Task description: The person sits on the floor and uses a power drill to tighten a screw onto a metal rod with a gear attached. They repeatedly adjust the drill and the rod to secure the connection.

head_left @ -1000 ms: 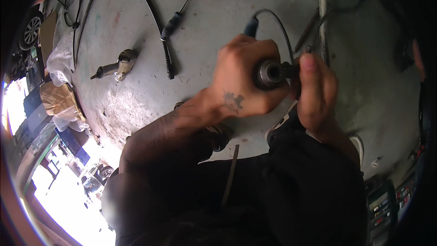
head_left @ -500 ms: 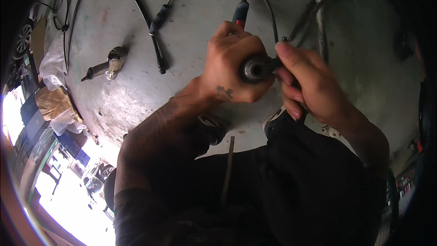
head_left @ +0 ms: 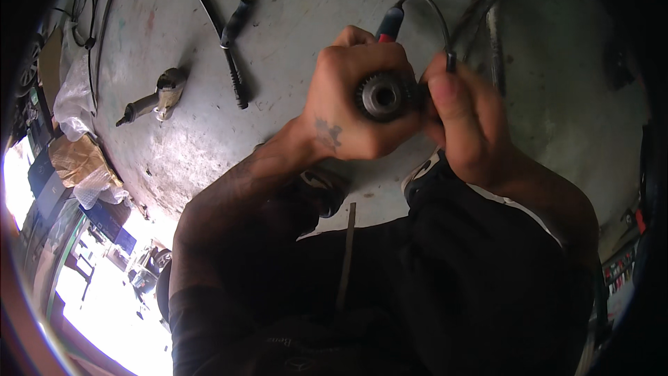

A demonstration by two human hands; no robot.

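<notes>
Wrapped round the front of a corded power drill, my left hand point(head_left: 355, 97) holds it with the toothed metal chuck point(head_left: 382, 97) facing up toward me. Beyond the fist, the dark and red drill handle point(head_left: 391, 24) sticks out, and a black cord point(head_left: 437, 3) curves from its end toward my right hand. My right hand point(head_left: 465, 115) is closed against the chuck's right side, gripping what looks like a chuck key point(head_left: 451, 63). Only the dark end of its bar shows above the thumb; fingers hide the rest.
An air impact wrench point(head_left: 167, 94) lies on the concrete floor at left. A black hose point(head_left: 233, 73) and a black-handled thin rod point(head_left: 239, 17) lie beyond my hands. A pale pipe point(head_left: 492, 21) runs at right. Plastic wrap and brown paper point(head_left: 78, 157) sit at the left edge.
The drill handle has swung slightly right and the chuck has shifted a little left and up. My right hand has rotated, its thumb now lower and pointing more upright.
</notes>
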